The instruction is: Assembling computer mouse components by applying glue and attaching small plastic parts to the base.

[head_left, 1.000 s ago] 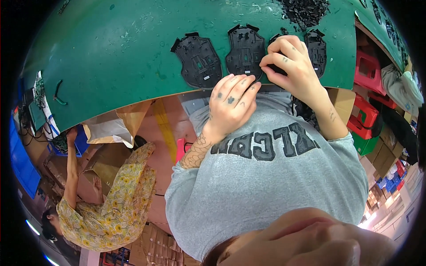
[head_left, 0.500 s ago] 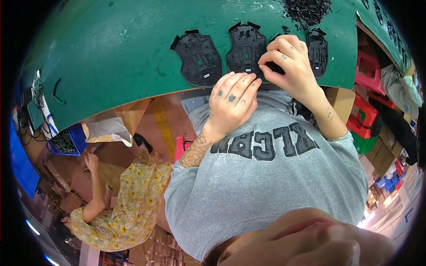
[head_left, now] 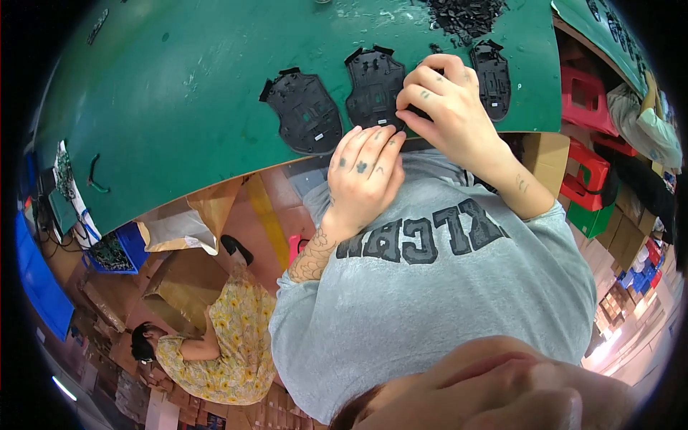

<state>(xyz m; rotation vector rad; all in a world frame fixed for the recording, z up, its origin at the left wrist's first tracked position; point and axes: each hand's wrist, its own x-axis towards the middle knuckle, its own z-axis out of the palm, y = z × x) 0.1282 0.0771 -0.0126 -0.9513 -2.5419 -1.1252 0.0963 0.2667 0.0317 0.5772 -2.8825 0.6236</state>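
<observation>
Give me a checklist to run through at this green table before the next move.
1. Leftmost flat black plastic shell lying on the smooth green tabletop: ok.
2. Loose pile of small black pieces clear of that shell: ok.
3. Object in the bare right hand's pinch: cannot tell.
4. View beneath that hand unobstructed: not ok.
5. Bare left hand not touching the second black shell from left: cannot tell.

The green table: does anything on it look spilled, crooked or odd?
The heap of small black pieces at the far side looks spilled: it lies loose on the green table, with stray bits nearby, though that may be deliberate. The leftmost black shell sits slightly turned from the next shell.
</observation>
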